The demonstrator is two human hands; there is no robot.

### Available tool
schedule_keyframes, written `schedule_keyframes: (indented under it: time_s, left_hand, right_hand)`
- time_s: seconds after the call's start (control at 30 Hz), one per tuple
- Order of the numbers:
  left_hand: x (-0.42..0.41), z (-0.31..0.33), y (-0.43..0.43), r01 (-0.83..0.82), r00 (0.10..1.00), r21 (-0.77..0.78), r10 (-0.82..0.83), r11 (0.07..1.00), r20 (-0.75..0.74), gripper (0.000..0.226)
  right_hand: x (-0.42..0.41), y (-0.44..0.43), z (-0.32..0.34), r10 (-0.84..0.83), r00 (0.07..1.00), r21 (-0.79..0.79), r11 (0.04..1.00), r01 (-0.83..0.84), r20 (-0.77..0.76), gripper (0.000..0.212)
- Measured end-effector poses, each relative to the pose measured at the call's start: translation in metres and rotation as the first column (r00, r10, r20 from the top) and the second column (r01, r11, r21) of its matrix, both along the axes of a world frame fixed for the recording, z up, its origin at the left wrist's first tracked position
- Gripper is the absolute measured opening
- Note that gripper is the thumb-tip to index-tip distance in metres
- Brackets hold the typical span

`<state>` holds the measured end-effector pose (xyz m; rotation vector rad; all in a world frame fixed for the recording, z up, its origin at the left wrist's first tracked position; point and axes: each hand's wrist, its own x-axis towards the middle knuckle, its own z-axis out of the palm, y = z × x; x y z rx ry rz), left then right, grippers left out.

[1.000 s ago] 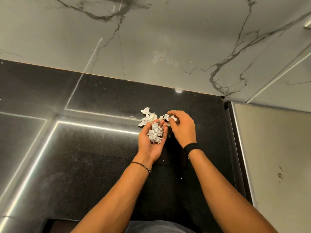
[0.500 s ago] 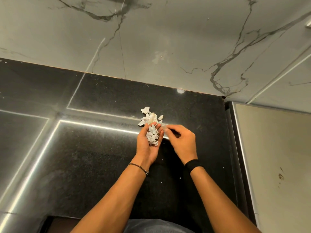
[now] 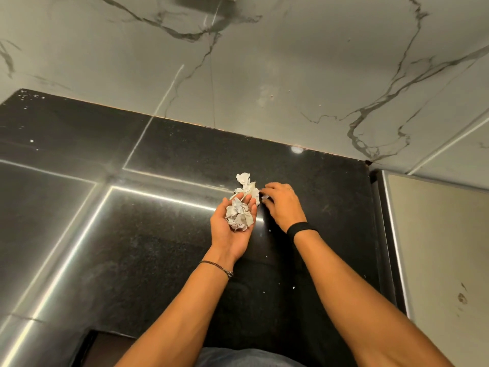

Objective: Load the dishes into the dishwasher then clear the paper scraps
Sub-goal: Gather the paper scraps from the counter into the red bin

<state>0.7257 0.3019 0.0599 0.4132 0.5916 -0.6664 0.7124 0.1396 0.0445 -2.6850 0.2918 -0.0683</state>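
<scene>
Paper scraps (image 3: 247, 185): loose ones lie just beyond my left hand (image 3: 230, 234), cupped palm-up under a wad (image 3: 239, 217); right hand (image 3: 284, 205) curls beside them, pinch unclear; I should sweep them palmward.

The surface (image 3: 158, 247) lies open to the left of both hands, with wide room to pass there. The wall (image 3: 264, 62) closes off the back, and a steel panel (image 3: 436, 247) bounds the right edge. Loose scraps (image 3: 244, 184) lie just beyond the left hand (image 3: 232, 234), which is palm-up under a paper wad (image 3: 239, 215). The right hand (image 3: 284, 205) crowds the scraps from the right.
</scene>
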Motion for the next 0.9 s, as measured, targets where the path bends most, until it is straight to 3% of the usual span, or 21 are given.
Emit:
schedule_keyframes:
  time_s: [0.1, 0.17, 0.23, 0.33, 0.43, 0.5, 0.67, 0.77, 0.9]
  left_hand:
    - [0.007, -0.004, 0.007, -0.037, 0.999, 0.039, 0.036, 0.999, 0.013, 0.045]
    - [0.009, -0.007, 0.01, -0.058, 0.998, 0.061, 0.057, 0.996, 0.022, 0.043]
    - [0.007, -0.009, 0.011, -0.057, 0.998, 0.071, 0.055, 0.996, 0.028, 0.039]
    - [0.001, -0.009, 0.007, -0.038, 0.999, 0.059, 0.036, 0.998, 0.031, 0.037]
    - [-0.005, -0.007, 0.006, -0.005, 0.999, 0.02, 0.004, 1.0, 0.031, 0.04]
    - [-0.007, -0.004, 0.008, -0.023, 1.0, -0.024, 0.023, 0.999, 0.015, 0.039]
    - [-0.003, -0.002, 0.019, -0.066, 0.998, -0.019, 0.066, 0.998, -0.004, 0.042]
    - [-0.002, 0.0, 0.023, -0.058, 0.998, -0.002, 0.058, 0.998, 0.004, 0.041]
    - [0.002, -0.001, 0.027, -0.059, 0.998, 0.031, 0.058, 0.998, 0.031, 0.041]
  right_hand:
    - [-0.019, 0.001, -0.005, -0.065, 0.991, -0.047, 0.996, 0.071, 0.121, 0.012]
    - [-0.032, 0.003, -0.003, -0.205, 0.968, 0.1, 0.976, 0.191, 0.147, 0.011]
    - [-0.041, 0.015, 0.009, -0.365, 0.919, 0.356, 0.887, 0.294, 0.151, 0.014]
    - [-0.047, 0.048, 0.036, -0.338, 0.923, 0.6, 0.783, 0.167, 0.184, 0.02]
    - [-0.05, 0.074, 0.05, -0.249, 0.944, 0.648, 0.76, 0.05, 0.219, 0.024]
    - [-0.051, 0.076, 0.048, -0.344, 0.909, 0.678, 0.728, 0.1, 0.235, 0.015]
    - [-0.051, 0.061, 0.018, -0.435, 0.892, 0.524, 0.791, 0.315, 0.12, 0.007]
    - [-0.042, 0.064, 0.008, -0.353, 0.93, 0.357, 0.885, 0.298, 0.099, 0.017]
    - [-0.029, 0.072, 0.004, -0.314, 0.946, 0.254, 0.924, 0.284, 0.085, 0.017]
